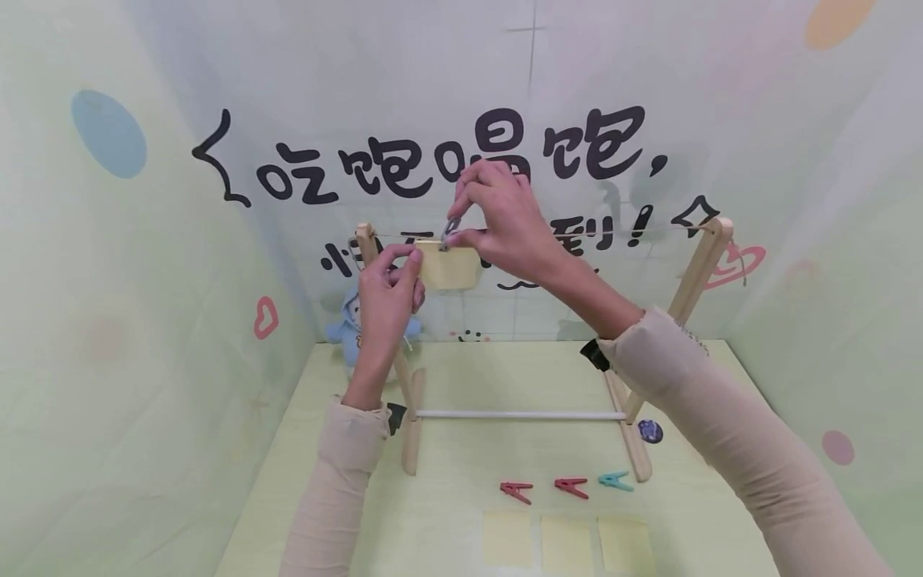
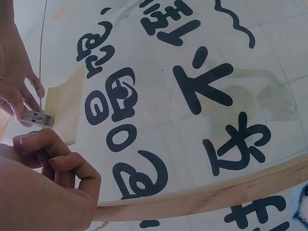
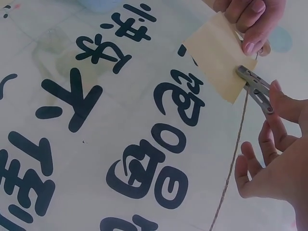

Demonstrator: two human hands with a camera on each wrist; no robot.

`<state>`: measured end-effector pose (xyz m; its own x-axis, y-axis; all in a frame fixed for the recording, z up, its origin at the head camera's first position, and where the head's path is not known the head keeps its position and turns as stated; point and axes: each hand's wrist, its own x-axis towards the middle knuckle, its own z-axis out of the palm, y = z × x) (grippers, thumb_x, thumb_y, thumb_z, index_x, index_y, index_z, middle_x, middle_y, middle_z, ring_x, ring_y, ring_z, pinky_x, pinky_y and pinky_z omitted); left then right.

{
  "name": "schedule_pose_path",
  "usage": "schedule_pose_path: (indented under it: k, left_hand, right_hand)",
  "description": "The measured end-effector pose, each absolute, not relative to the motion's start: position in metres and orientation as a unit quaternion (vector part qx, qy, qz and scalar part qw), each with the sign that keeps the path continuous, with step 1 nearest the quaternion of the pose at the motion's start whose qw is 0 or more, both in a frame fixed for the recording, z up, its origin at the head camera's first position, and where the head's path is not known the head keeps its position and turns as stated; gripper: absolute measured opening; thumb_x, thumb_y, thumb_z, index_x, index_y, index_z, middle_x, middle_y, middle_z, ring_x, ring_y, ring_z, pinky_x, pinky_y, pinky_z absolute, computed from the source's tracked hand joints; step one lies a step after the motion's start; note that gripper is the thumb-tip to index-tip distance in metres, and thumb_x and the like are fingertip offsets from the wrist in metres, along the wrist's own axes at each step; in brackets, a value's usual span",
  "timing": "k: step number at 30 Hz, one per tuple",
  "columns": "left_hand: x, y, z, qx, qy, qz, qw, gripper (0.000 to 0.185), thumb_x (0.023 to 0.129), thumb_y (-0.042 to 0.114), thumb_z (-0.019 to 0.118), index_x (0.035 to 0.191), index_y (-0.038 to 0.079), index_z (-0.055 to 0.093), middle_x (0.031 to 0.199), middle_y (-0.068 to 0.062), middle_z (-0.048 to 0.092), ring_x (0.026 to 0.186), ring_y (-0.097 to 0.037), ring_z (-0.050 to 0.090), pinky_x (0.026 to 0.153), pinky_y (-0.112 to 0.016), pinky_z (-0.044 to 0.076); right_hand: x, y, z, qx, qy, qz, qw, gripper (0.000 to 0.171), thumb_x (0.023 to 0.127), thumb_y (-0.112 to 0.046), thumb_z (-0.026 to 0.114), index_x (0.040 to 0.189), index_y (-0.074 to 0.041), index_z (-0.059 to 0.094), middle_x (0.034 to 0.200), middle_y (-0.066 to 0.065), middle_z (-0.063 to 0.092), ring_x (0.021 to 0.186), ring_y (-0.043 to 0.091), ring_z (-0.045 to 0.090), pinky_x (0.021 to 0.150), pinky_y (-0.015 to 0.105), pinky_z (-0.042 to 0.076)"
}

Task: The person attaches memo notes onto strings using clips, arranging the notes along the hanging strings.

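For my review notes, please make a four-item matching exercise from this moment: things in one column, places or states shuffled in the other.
Things
1. Grey clothespin
2. Raised yellow note
3. Teal clothespin
4. White rod

Places or states
A. Low, between the legs of the wooden stand
B. Pinched by the right hand
C. On the table, beside a red clothespin
D. Held near one corner by the left hand

Pairs: 1-B, 2-D, 3-C, 4-A

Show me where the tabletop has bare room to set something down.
Bare tabletop lies between the white rod and the printed backdrop, and between that rod and the three clothespins. Another patch lies between the left sleeve and the yellow paper squares. It is crowded at the clothespins and squares, and at back left by the plush toy.
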<state>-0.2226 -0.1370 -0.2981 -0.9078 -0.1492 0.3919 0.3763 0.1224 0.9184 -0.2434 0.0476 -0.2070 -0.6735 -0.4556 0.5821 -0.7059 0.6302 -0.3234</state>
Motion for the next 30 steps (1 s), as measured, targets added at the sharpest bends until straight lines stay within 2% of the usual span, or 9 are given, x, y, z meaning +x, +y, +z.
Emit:
schedule_pose_path:
  k: [10, 15, 19, 23, 30]
  left_hand:
    - [-0.22, -0.138, -0.297, -0.064, -0.729, -0.655, 0.189, 0.027, 0.101, 0.032, 0.061, 0.112, 0.007, 0.068, 0.048, 0.009, 0.05, 0.045, -0.009, 0.044, 0.047, -0.021, 0.037]
    - [-0.22, -0.139, -0.3, -0.058, -0.735, -0.65, 0.184, 0.027, 0.102, 0.033, 0.059, 0.111, 0.008, 0.067, 0.05, 0.008, 0.051, 0.046, -0.01, 0.045, 0.047, -0.021, 0.037]
    - [-0.221, -0.137, -0.302, -0.05, -0.736, -0.651, 0.179, 0.028, 0.102, 0.034, 0.059, 0.114, 0.01, 0.066, 0.051, 0.008, 0.053, 0.047, -0.01, 0.046, 0.048, -0.021, 0.037]
    - [-0.222, -0.137, -0.304, -0.046, -0.739, -0.648, 0.177, 0.03, 0.102, 0.036, 0.058, 0.115, 0.01, 0.066, 0.052, 0.007, 0.054, 0.048, -0.01, 0.047, 0.049, -0.021, 0.038]
    - [-0.22, -0.138, -0.309, -0.055, -0.747, -0.641, 0.17, 0.035, 0.103, 0.038, 0.057, 0.125, 0.012, 0.065, 0.051, 0.007, 0.054, 0.046, -0.01, 0.046, 0.044, -0.022, 0.031]
  right_hand:
    - [-0.244, 0.046, -0.201, 0.321, -0.896, 0.244, 0.183, 0.028, 0.083, -0.027, 0.084, 0.104, -0.011, 0.076, 0.129, 0.006, 0.056, 0.13, 0.029, 0.043, 0.112, 0.048, 0.031]
    - [-0.243, 0.048, -0.204, 0.326, -0.897, 0.246, 0.168, 0.038, 0.088, -0.028, 0.08, 0.121, -0.01, 0.072, 0.14, 0.007, 0.054, 0.138, 0.029, 0.043, 0.119, 0.052, 0.029]
    - [-0.241, 0.055, -0.205, 0.34, -0.886, 0.264, 0.173, 0.045, 0.091, -0.027, 0.076, 0.131, -0.007, 0.066, 0.142, 0.009, 0.054, 0.139, 0.027, 0.046, 0.118, 0.047, 0.034]
    - [-0.233, 0.069, -0.207, 0.354, -0.863, 0.303, 0.195, 0.035, 0.095, -0.023, 0.071, 0.125, -0.005, 0.067, 0.135, 0.011, 0.059, 0.133, 0.025, 0.051, 0.114, 0.041, 0.041]
    - [-0.203, 0.11, -0.227, 0.363, -0.84, 0.33, 0.232, 0.021, 0.097, -0.014, 0.067, 0.116, -0.005, 0.071, 0.125, 0.009, 0.064, 0.124, 0.022, 0.058, 0.105, 0.041, 0.047]
